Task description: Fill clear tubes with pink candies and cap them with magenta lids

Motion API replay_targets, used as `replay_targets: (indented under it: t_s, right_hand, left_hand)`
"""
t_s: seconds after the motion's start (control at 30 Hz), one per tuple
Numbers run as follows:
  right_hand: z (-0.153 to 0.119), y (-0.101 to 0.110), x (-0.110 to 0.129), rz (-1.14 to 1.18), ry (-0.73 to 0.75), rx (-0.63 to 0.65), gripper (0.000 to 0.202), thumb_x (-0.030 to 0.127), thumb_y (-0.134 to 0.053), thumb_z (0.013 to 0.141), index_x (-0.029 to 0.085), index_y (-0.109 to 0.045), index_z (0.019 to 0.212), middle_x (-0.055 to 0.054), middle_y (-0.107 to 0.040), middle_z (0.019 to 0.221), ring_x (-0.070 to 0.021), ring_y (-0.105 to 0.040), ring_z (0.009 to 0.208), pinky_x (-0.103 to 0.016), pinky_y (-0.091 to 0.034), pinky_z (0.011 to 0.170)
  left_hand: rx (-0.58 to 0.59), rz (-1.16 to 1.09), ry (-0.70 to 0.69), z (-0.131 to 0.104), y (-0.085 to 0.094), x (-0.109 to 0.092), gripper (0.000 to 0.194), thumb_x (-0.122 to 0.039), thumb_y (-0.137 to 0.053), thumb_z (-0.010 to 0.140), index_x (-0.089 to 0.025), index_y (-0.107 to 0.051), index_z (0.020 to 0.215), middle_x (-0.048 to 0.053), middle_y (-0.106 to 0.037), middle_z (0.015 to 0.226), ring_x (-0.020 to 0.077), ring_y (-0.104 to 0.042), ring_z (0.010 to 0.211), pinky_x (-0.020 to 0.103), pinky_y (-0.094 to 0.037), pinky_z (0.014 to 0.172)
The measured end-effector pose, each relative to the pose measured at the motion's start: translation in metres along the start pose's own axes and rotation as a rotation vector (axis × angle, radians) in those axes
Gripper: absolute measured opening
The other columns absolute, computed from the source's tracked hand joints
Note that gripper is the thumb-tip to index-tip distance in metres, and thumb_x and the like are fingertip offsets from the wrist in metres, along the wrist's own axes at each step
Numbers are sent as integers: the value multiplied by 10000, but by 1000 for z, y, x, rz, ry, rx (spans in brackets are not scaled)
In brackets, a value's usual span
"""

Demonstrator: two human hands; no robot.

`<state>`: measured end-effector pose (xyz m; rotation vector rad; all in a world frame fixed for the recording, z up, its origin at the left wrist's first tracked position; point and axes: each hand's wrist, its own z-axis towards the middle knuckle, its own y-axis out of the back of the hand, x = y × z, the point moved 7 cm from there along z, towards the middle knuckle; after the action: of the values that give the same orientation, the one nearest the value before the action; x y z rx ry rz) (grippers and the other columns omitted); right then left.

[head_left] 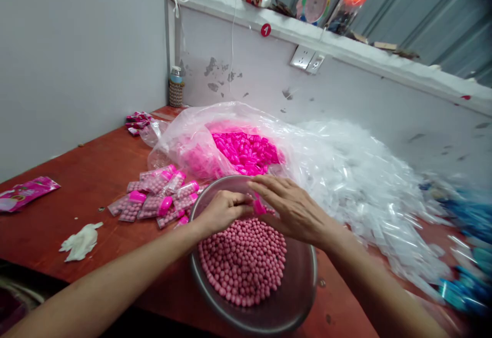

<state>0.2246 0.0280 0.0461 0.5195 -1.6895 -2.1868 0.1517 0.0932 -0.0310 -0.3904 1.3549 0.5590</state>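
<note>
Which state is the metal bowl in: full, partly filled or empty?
Partly filled: pink beads lie inside the metal bowl, while bare metal shows on the picture's right.

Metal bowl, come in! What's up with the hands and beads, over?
Left hand, right hand above metal bowl; small pink piece between them. Pink beads heaped inside bowl. Clear plastic bag just beyond bowl.

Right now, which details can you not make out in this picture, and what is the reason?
All in the head view:
Exact grip on the pink cap: left hand and right hand partly cover it.
Far rim of the bowl: partly behind the right hand.
Depth of the beads: top layer hides it.
Pouch: cut by left edge.
Blue items: blurred, cut by right edge.
</note>
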Motion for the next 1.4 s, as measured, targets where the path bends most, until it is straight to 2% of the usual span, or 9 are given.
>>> replay_targets:
  t_s: [0.1,0.27,0.4,0.63,0.87,1.0,1.17,1.3,1.4]
  right_hand:
    - [-2,-1,-7,-33,-147,-79,501,334,-570,793,188,-421,1248,-126,-525,1134,-270,-515,1024,-425,-457,859]
    - [-8,-28,5,-7,-336,-192,665,373,-588,762,163,-287,1315,-152,-464,1186,-294,-445,1110,-441,-442,890]
    - [-5,-37,16,-104,-430,-283,638,343,-591,737,83,-339,1263,-185,-493,1086,-317,-468,1029,-450,-448,846]
    - [-7,-37,27,-229,-389,-310,568,372,-547,747,70,-406,1206,-180,-529,1012,-315,-494,940,-437,-459,789]
    - [-2,-38,18,-108,-413,-217,732,403,-573,733,122,-248,1326,-181,-459,1195,-305,-444,1106,-453,-422,875]
    - [6,-33,14,-181,-432,-208,683,417,-583,710,98,-345,1265,-183,-518,1120,-317,-492,1034,-450,-443,822]
    - [10,-32,23,-337,-346,-265,550,388,-552,725,57,-459,1154,-187,-573,1006,-309,-539,907,-433,-453,788]
    - [7,-36,23,-344,-346,-330,624,416,-558,734,72,-397,1229,-186,-565,1026,-307,-537,931,-438,-455,804]
    - [4,-38,17,-275,-379,-293,688,419,-564,754,103,-302,1307,-189,-517,1141,-301,-506,1039,-435,-449,851]
  left_hand:
    - [-90,-107,17,1,8,3,220,-271,-554,755,-116,-657,873,40,-622,752,139,-534,657,224,-405,594]
    - [-125,-266,38,3,9,11,195,-294,-587,719,-123,-577,814,-10,-538,643,98,-485,561,209,-380,533]
    - [-150,-394,55,4,7,17,192,-242,-647,654,-117,-541,755,-26,-522,619,81,-472,554,195,-357,532]
    - [-87,-543,83,-1,2,13,339,-284,-724,564,-127,-496,759,-30,-548,584,93,-512,537,220,-400,553]
    - [-117,-619,112,-5,4,12,372,-347,-746,556,-121,-527,754,-23,-539,579,74,-483,479,197,-354,479]
    - [-130,-658,100,-2,5,13,379,-338,-763,526,-111,-553,747,-11,-555,609,78,-497,515,197,-360,506]
    - [-108,-706,104,1,7,18,360,-334,-759,505,-89,-574,693,0,-544,587,79,-473,502,204,-346,502]
    - [-130,-729,83,4,10,18,301,-288,-748,526,-91,-581,680,-2,-545,584,83,-477,517,208,-359,522]
    - [-180,-705,45,8,11,15,245,-233,-729,564,-101,-587,713,-9,-557,601,89,-496,550,210,-381,555]
